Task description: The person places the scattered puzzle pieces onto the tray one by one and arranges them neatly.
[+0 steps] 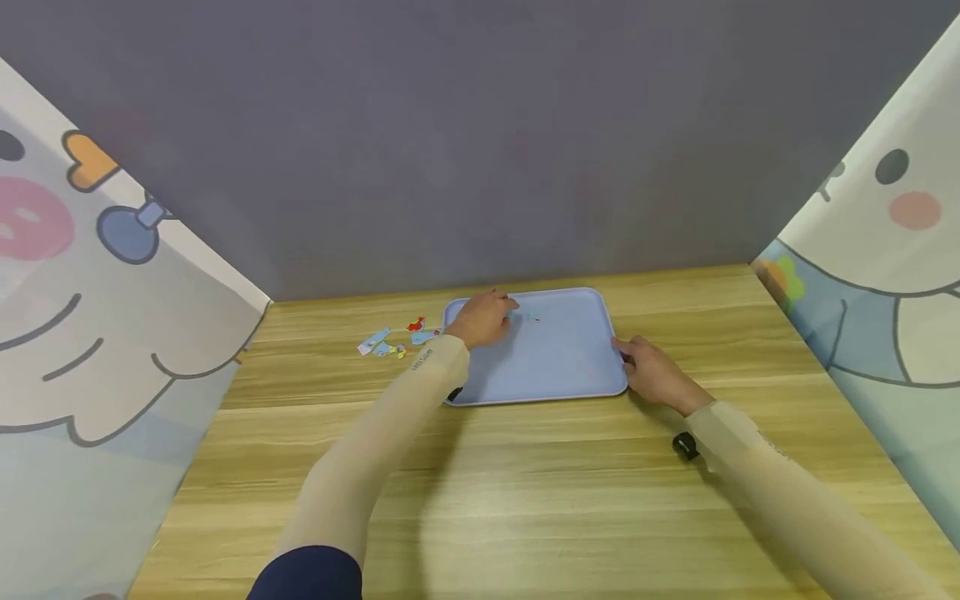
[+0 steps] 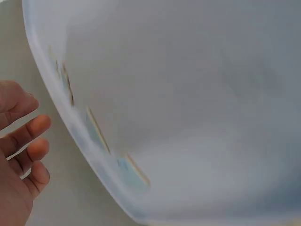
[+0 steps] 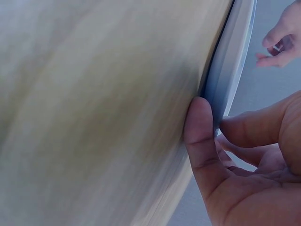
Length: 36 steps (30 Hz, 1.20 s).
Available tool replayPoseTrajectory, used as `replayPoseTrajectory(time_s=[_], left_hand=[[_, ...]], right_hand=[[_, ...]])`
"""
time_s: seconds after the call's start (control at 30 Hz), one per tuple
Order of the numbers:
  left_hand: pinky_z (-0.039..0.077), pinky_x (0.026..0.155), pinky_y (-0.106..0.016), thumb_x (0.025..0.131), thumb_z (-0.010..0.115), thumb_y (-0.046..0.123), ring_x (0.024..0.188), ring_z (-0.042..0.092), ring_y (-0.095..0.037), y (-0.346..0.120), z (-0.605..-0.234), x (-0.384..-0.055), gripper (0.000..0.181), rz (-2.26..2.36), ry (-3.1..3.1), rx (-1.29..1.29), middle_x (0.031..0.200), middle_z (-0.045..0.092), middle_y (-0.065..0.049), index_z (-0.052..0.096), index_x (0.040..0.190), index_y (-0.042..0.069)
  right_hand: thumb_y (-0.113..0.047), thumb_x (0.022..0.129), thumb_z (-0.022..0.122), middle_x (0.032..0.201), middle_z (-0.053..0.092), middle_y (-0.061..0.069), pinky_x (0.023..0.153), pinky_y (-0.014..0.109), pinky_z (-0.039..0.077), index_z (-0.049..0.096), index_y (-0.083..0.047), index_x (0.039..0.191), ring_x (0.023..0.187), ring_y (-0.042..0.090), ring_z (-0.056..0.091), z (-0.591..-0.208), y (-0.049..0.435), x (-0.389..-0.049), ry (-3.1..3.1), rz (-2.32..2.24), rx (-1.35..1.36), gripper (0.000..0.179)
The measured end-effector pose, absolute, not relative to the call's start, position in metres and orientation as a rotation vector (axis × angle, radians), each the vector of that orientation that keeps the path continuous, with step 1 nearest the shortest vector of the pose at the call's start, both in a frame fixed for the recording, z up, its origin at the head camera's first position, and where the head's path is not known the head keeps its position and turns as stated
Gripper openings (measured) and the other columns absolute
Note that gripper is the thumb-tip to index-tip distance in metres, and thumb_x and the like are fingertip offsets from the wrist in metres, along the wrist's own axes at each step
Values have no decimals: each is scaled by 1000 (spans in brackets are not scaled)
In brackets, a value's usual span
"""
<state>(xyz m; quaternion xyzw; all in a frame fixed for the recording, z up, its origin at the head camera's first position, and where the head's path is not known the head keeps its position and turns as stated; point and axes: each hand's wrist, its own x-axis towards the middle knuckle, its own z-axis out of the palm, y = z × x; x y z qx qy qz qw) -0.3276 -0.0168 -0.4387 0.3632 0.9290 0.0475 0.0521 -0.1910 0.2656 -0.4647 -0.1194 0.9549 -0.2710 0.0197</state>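
Note:
A light blue rectangular tray [image 1: 555, 358] with a raised rim lies on the wooden table. My right hand [image 1: 654, 372] pinches its right rim; in the right wrist view, thumb and finger [image 3: 200, 125] sit on either side of that rim. Over the tray's left part is my left hand [image 1: 483, 319], fingers loosely bent and apart, holding nothing in the left wrist view. Small flat printed pieces [image 1: 533, 317], light blue, lie in the tray near its far edge, just beyond the left fingertips. The left wrist view shows several such pieces [image 2: 134, 172] along the rim.
Left of the tray, several flat cut-out pieces [image 1: 375, 341] lie loose on the wooden table [image 1: 525, 483], among them a red one [image 1: 416, 324]. A grey wall [image 1: 480, 150] stands behind the table. Cartoon-printed panels [image 1: 112, 333] flank both sides.

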Motion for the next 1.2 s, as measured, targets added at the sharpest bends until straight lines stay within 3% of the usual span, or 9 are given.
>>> replayPoseTrajectory(time_s=[0.13,0.27,0.4,0.63,0.87,1.2], left_hand=[[27,107,-36,93,54,13,123,44,-26,-38,-437,-332,34,207,2876,1122,128,54,-8,61,126,8],[35,99,-36,91,56,11,111,48,-27,-60,-434,-333,31,264,2926,1154,119,57,-10,63,121,5],[36,98,-37,92,58,11,111,47,-26,-83,-429,-328,31,329,2934,1091,118,57,-9,62,122,5],[21,110,-43,90,62,10,115,50,-30,-120,-428,-318,32,371,2968,1038,117,57,-13,62,121,2],[38,97,-45,86,69,13,109,51,-32,-153,-432,-314,37,437,3006,925,115,58,-14,62,120,3],[35,97,-52,87,69,21,109,45,-40,-197,-436,-307,45,473,2905,645,115,55,-22,57,124,-2]], right_hand=[[8,87,52,89,51,18,67,39,43,42,18,130,72,25,47,-465,267,-191,2958,-842,-373,45],[9,86,52,87,50,17,66,38,42,43,17,130,70,24,46,-465,267,-191,2962,-849,-369,45],[8,86,53,87,51,17,65,38,41,43,17,130,70,24,46,-464,266,-191,2961,-855,-359,46],[8,86,53,88,51,17,65,38,41,43,17,130,71,25,46,-464,267,-190,2958,-860,-365,46],[7,87,52,89,50,18,67,38,41,41,16,132,73,25,46,-464,268,-190,2928,-872,-344,47],[8,87,52,87,50,17,66,37,41,41,17,131,71,25,46,-464,267,-190,2924,-889,-356,46]])
